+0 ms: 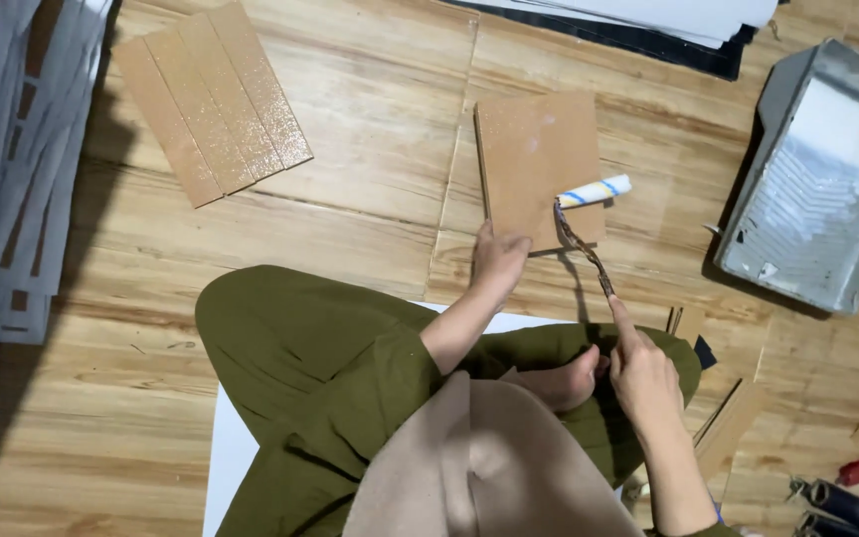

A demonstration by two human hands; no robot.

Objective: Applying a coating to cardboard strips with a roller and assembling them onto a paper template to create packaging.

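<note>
Seated cross-legged on the wooden floor (350, 119), we pin a light, stiff brown board (534, 164) flat under our left hand (499, 257) while our right hand (640, 373) grips a small paint roller (594, 191) by its thin handle, its sleeve resting on the board's right edge, a paint tray (817, 179) nearby and finished boards (211, 99) well apart.

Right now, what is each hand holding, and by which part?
Right hand grips a small paint roller by its handle end. Left hand holds nothing, pressing the brown board at its near edge.

packages: none | labels: none | signs: none | screens: none
</note>
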